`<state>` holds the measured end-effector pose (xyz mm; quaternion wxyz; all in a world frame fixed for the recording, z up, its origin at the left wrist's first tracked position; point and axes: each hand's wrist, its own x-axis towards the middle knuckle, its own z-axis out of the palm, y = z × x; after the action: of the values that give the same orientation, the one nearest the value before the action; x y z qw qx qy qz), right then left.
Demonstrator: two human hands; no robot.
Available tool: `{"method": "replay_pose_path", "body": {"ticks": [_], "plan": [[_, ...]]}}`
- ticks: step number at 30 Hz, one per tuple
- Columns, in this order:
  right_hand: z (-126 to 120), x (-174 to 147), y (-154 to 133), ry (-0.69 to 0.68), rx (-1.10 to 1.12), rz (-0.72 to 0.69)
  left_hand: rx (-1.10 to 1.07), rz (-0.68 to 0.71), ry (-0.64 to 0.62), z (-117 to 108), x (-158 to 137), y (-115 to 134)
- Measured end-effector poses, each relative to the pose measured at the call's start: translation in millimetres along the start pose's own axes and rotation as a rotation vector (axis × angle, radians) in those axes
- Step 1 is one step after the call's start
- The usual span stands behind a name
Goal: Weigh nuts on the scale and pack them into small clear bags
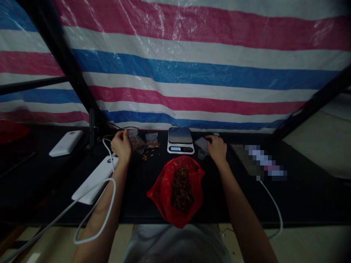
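At the back left of the table, my left hand [121, 145] is closed, its fingers curled at the left edge of a clear zip bag [137, 142] of brown pieces. A smaller zip bag [152, 140] of similar pieces lies beside it, with a few loose brown pieces [145, 157] in front. Past the kitchen scale [180, 140], my right hand [217, 149] pinches the edge of an empty-looking clear plastic bag [201, 143]. A small clear cup-like piece [202, 154] sits just below that bag. Nearer my body stands an open red plastic bag [163, 186] filled with brown dried pieces.
A white power bank [93, 182] with a looping white cable [113, 199] lies by my left forearm. Another white device [66, 143] is farther left. To the right rests a partly blurred flat device [246, 160] with a cable. Striped sheeting [192, 80] hangs behind the black table.
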<state>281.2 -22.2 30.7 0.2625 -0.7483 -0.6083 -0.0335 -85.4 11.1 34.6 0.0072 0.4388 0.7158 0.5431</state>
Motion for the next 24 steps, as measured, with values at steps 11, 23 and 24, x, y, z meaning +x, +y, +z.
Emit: {"method": "replay_pose_path", "body": {"ticks": [11,23,24], "plan": [[14.6,1.1,29.9,-0.046,-0.006,0.062,0.113,0.327,0.048,14.7,-32.9,17.1],[-24.5,-25.8,-57.8,0.224,0.69,-0.194,-0.178,1.035,-0.451,-5.2,-93.9,60.1],[-22.9,-36.2,-70.6,0.171,0.739,-0.222,-0.163,1.108,-0.509,-8.2,-100.0,63.8]]}}
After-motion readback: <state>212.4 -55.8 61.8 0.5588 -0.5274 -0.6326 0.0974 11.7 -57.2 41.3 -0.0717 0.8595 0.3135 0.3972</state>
